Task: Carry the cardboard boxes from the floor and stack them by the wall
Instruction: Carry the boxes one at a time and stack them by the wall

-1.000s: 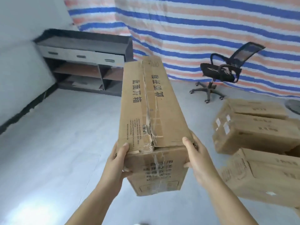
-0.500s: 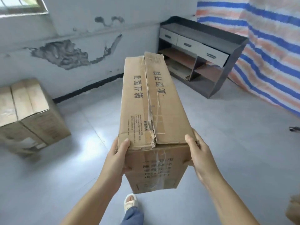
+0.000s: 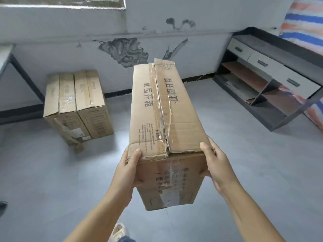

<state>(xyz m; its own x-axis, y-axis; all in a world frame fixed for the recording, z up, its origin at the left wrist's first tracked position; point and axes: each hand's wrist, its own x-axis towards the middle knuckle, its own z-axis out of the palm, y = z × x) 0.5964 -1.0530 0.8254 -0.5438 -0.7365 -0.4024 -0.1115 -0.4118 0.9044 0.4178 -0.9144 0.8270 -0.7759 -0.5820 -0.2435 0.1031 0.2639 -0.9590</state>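
I carry a long cardboard box [image 3: 174,109] with torn tape along its top seam, held out in front of me above the floor. My left hand [image 3: 130,165] grips its near left corner, thumb on top. My right hand [image 3: 215,163] grips the near right corner the same way. Two more cardboard boxes [image 3: 76,100] stand side by side on the floor against the white wall [image 3: 70,46], ahead and to the left of the carried box.
A dark shelf unit with grey drawers [image 3: 265,74] stands along the right side. A dark-edged table [image 3: 10,70] is at the far left. A striped tarp [image 3: 304,18] hangs at the top right. My foot [image 3: 118,231] shows below on the grey floor.
The view has swung left: the chair and floor boxes on the right are gone, and the wall with the two stacked boxes has come into the middle. My grip on the box is unchanged.
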